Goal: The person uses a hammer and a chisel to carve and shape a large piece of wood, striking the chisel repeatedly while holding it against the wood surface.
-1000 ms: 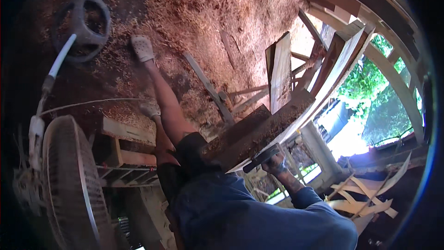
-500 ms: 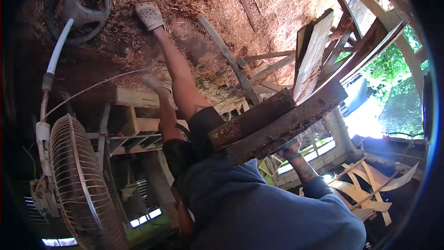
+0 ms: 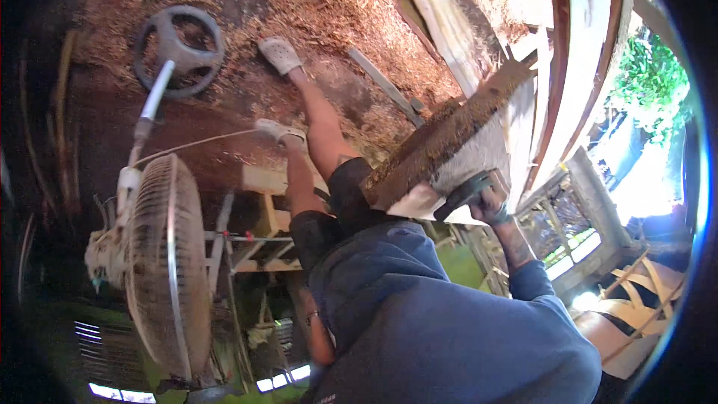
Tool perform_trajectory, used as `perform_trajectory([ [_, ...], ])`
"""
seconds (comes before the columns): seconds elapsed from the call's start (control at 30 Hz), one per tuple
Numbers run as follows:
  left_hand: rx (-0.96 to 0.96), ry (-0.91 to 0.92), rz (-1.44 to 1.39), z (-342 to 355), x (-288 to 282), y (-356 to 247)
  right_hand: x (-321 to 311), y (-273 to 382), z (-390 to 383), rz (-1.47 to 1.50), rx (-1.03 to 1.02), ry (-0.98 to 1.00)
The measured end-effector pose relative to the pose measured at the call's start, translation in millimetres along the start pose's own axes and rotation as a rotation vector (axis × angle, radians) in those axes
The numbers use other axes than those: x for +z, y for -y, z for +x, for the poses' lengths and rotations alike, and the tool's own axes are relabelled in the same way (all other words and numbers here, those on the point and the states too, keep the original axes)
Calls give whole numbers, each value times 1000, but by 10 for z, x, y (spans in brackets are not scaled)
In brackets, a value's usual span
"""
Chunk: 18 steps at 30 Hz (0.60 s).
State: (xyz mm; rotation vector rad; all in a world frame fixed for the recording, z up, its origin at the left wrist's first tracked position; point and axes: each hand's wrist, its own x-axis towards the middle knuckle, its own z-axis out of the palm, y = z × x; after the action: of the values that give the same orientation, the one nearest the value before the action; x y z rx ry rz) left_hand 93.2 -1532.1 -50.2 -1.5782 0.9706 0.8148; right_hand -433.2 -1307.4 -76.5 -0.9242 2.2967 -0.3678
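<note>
At the right, my right hand [image 3: 490, 202] is wrapped round a dark handheld tool [image 3: 464, 193] whose exact kind is unclear. The tool lies against the pale face of a thick wooden plank [image 3: 471, 161]. Rough brown bark or wood runs along the plank's upper edge. My left hand [image 3: 305, 301], near my thigh with a band at its wrist, is mostly hidden by the dark blue shirt [image 3: 434, 322], so its fingers do not show.
A dusty caged fan [image 3: 168, 254] stands at the left on a pole with a round, spoked base [image 3: 179, 49]. Wood shavings [image 3: 336, 0] cover the ground. Long boards [image 3: 587, 45] lean at the upper right, and curved pale wood strips [image 3: 643, 292] lie at the lower right.
The view has shifted, moving the fan and my legs rightward in the picture. The plank's pale face now shows, and my right hand with the dark tool is in fuller view.
</note>
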Motion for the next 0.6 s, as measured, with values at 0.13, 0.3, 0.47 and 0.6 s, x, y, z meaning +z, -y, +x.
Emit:
perform_trajectory([
  [0.13,148,-71,14,482,-31,-1,-158,47,5,-23,34,24],
  [0.3,311,-222,51,1319,-176,152,-306,185,-17,9,10,-97],
  [0.47,607,-444,473,1728,-591,56,20,581,-283,32,239,-331],
  [0.6,940,-169,-127,740,-1028,-704,573,819,-1036,32,654,-452],
])
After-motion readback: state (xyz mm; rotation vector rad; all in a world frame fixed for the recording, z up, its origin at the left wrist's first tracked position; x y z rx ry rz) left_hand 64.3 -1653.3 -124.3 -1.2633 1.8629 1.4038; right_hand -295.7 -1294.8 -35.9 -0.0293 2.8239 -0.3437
